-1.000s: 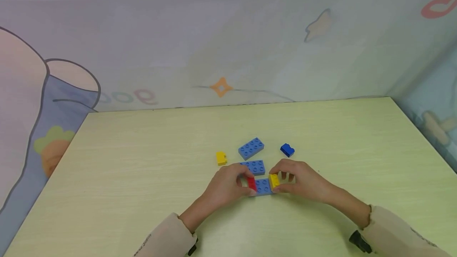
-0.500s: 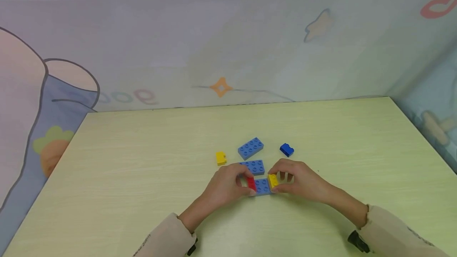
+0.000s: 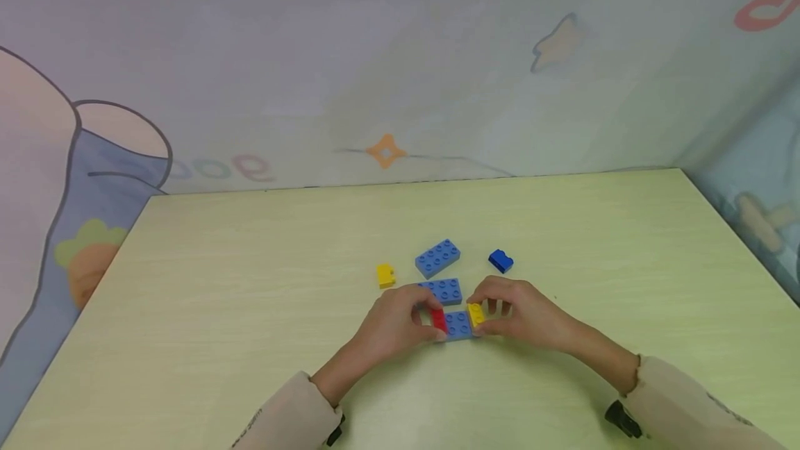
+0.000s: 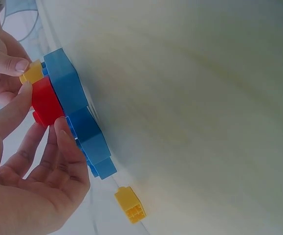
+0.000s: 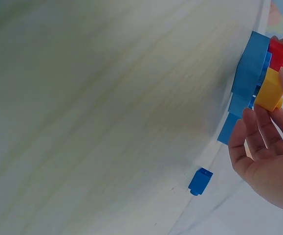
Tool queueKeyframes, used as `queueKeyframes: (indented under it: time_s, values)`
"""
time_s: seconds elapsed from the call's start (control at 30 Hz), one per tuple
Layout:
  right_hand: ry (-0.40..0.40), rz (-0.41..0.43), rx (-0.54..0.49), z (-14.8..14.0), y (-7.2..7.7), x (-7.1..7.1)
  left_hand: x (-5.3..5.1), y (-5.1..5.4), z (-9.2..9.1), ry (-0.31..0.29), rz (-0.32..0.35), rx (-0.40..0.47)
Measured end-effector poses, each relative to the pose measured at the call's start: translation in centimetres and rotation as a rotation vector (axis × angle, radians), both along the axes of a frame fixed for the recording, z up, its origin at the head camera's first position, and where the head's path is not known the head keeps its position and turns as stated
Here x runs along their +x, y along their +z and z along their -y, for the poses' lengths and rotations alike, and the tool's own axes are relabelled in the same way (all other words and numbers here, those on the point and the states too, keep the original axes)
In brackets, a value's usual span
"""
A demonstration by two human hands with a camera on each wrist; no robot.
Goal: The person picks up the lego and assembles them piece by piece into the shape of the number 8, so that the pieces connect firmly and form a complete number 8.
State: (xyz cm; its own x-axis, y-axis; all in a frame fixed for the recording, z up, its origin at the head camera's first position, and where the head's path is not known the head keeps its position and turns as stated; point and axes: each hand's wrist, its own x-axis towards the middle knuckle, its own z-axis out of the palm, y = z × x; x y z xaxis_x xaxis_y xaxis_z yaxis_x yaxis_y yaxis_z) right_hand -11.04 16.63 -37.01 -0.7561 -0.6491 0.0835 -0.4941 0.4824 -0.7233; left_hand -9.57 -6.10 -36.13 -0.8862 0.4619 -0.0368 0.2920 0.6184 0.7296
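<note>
In the head view, my left hand (image 3: 394, 321) pinches a red toy brick (image 3: 439, 321) at the left end of the nearest blue studded brick (image 3: 459, 325). At that brick's right end, my right hand (image 3: 531, 312) holds a small yellow brick (image 3: 476, 314) between thumb and fingers. Bare blue studs show between the two. Seen from the right wrist, the yellow brick (image 5: 270, 91) sits at the stud side of the blue brick (image 5: 250, 66); I cannot tell whether it is fully pressed on. The left wrist view shows fingers around the red brick (image 4: 47, 103).
Just behind lies a second blue brick (image 3: 446, 292), partly covered by my left hand. Farther back are an angled third blue brick (image 3: 437, 258), a small yellow brick (image 3: 385, 276) to the left and a dark blue brick (image 3: 501, 261) to the right. A printed cloth (image 3: 281, 89) hangs behind the table.
My right forearm has shifted very slightly left. Both hands keep hold of the same bricks, and the loose bricks stay put while the head view drifts a little.
</note>
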Motion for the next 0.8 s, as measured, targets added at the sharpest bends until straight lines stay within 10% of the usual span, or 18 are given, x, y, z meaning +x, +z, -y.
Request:
queueKeyframes:
  time_s: [0.8]
  values:
    - [-0.003,-0.046,0.015,0.17,-0.37,0.04,0.02,0.14,0.01,0.009,0.028,-0.014]
